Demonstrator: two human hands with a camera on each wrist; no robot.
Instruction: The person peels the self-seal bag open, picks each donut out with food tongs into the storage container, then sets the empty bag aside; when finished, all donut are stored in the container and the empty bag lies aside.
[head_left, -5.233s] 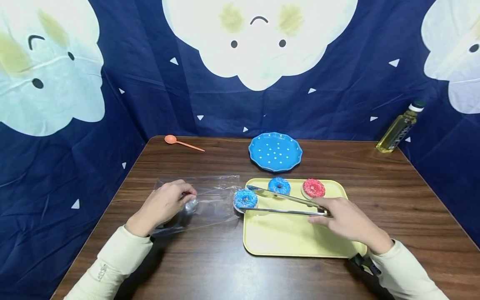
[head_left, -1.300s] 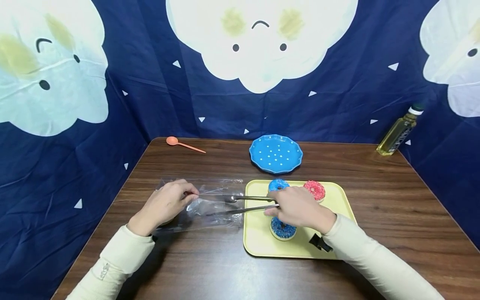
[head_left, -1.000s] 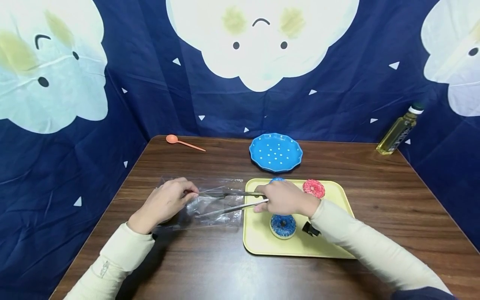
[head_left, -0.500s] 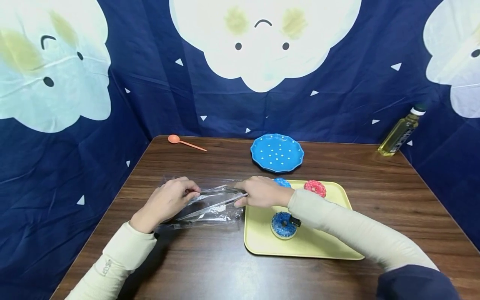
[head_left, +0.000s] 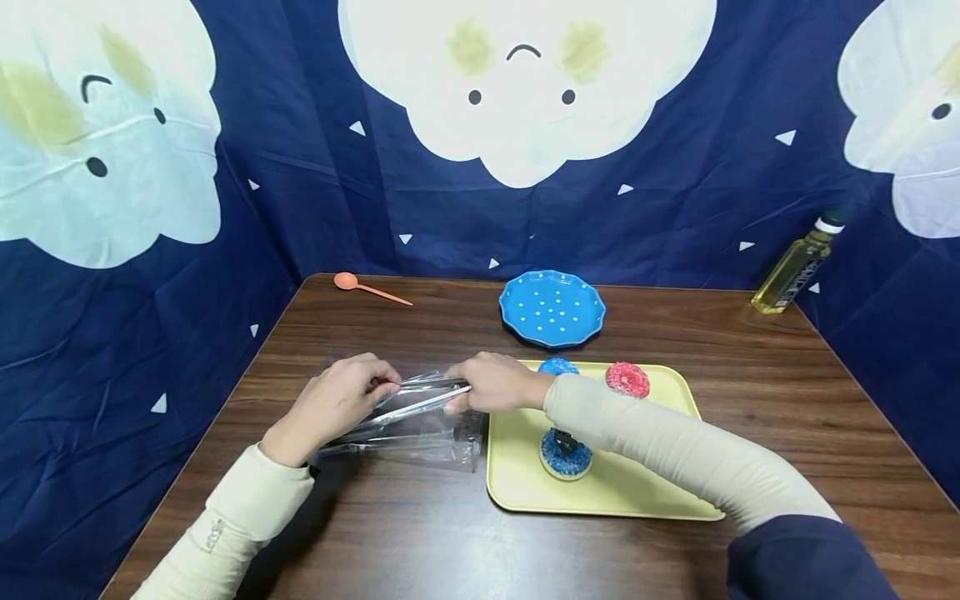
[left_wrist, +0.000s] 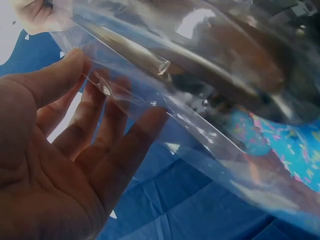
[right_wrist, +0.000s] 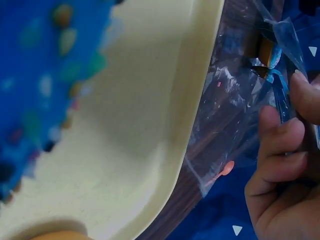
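My left hand [head_left: 333,404] pinches the edge of a clear plastic bag [head_left: 435,446] between thumb and fingers, left of the tray. With my right hand [head_left: 491,383] I grip metal tongs [head_left: 412,407], whose arms reach left into the bag. Inside it, a blue donut with sprinkles [left_wrist: 295,150] lies at the tongs' far end in the left wrist view. The same donut [right_wrist: 272,55] shows small, beside the tips, in the right wrist view; the left hand hides it from the head camera.
A yellow tray [head_left: 622,483] holds a front blue donut [head_left: 566,462], a back blue donut [head_left: 558,367] and a red donut [head_left: 627,380]. Behind stand a blue dotted plate [head_left: 551,308], an orange spoon [head_left: 375,292] and an oil bottle [head_left: 795,267] at the right.
Earlier the tongs held a blue donut at the tray's left edge; a blue donut now lies on the tray's front. My right hand has moved left, pushing the tongs deeper into the bag.
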